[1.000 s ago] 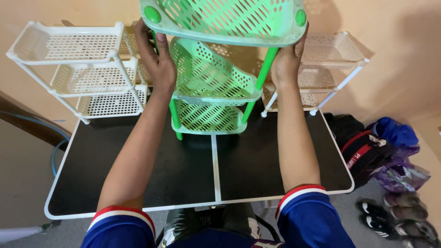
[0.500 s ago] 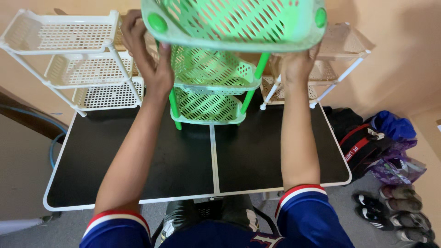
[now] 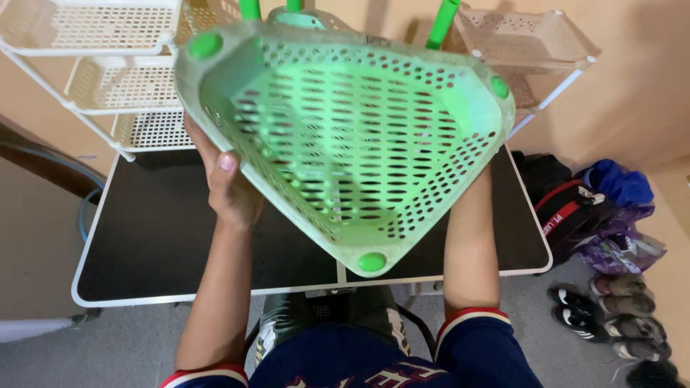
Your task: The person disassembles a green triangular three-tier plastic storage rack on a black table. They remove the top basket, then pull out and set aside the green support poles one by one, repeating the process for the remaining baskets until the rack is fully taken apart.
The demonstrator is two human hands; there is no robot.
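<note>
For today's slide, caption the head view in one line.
Both hands, left hand visible, hold a green perforated corner basket above a black table.

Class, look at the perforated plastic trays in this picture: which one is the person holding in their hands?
The green triangular tray, lifted close to the camera, with the left hand gripping its edge. The white trays sit stacked in racks on the table, untouched.

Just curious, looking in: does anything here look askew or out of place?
Yes: the green basket tray is off its rack, held tilted toward the camera by the left hand, while bare green poles stick up behind it.
</note>
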